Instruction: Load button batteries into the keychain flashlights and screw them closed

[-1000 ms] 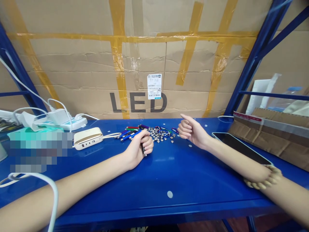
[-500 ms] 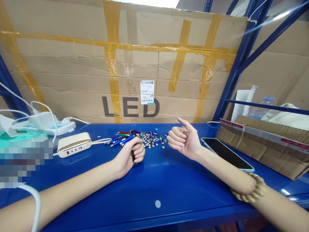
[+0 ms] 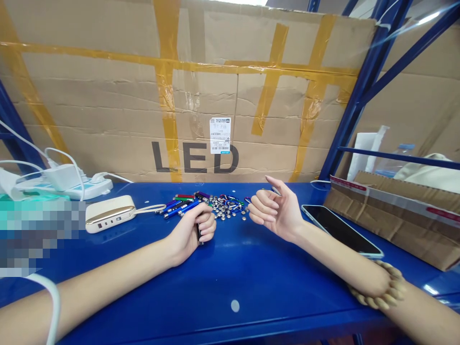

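Observation:
My left hand [image 3: 194, 232] is closed round a small black cylinder [image 3: 200, 235], whose lower end shows below the fingers. To the right, my right hand [image 3: 275, 211] is raised over the blue table with its fingers curled in and the thumb pointing up. A sliver of something shows between thumb and fingers, too small to name. Behind my left hand lie blue, red, green and purple metal tubes [image 3: 185, 206]. Between the hands, farther back, are several silver button-like discs [image 3: 223, 211] and coloured clips [image 3: 233, 201].
A cream power bank [image 3: 110, 214] with a loop and a white power strip [image 3: 86, 188] are on the left. On the right lie a phone [image 3: 341, 230] and an open cardboard box [image 3: 391, 220]. A large carton [image 3: 201, 105] stands behind the blue table [image 3: 201, 297].
The head view has shifted slightly. My left hand keeps its grip on the black cylinder, and my right hand has turned a little, its fingers still curled.

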The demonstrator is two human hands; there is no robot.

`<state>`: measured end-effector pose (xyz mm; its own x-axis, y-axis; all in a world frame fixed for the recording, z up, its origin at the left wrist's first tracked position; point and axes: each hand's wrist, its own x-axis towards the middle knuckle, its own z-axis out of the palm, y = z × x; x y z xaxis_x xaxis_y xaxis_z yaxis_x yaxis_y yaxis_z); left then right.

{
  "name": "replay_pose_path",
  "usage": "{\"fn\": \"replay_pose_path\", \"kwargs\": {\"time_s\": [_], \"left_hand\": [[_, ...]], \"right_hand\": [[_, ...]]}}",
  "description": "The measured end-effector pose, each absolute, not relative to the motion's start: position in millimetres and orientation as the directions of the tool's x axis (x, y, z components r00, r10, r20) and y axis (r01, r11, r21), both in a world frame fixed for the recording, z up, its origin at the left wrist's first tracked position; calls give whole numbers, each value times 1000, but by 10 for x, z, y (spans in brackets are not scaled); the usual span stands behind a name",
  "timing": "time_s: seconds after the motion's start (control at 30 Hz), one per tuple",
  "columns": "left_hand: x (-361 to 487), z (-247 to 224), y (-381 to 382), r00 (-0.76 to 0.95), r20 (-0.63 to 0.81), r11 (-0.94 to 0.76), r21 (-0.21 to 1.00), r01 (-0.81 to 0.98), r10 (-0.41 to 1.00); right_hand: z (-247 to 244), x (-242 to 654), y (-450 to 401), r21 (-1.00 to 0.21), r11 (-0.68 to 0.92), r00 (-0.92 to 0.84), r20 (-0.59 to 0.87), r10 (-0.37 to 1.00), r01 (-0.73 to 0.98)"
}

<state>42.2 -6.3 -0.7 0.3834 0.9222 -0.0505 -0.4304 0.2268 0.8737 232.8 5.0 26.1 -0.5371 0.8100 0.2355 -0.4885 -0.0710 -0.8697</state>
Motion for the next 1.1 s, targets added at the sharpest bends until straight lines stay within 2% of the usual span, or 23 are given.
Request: {"fn": "replay_pose_path", "kwargs": {"time_s": [0.23, 1.1], "left_hand": [[416, -16, -61, 385, -47, 223, 876, -428, 922], [428, 10, -70, 404, -58, 244, 872, -425, 913]], "right_hand": [[270, 2324, 21, -854, -83, -574, 269, 773, -513], [255, 2315, 37, -869, -105, -497, 174, 850, -484]]}}
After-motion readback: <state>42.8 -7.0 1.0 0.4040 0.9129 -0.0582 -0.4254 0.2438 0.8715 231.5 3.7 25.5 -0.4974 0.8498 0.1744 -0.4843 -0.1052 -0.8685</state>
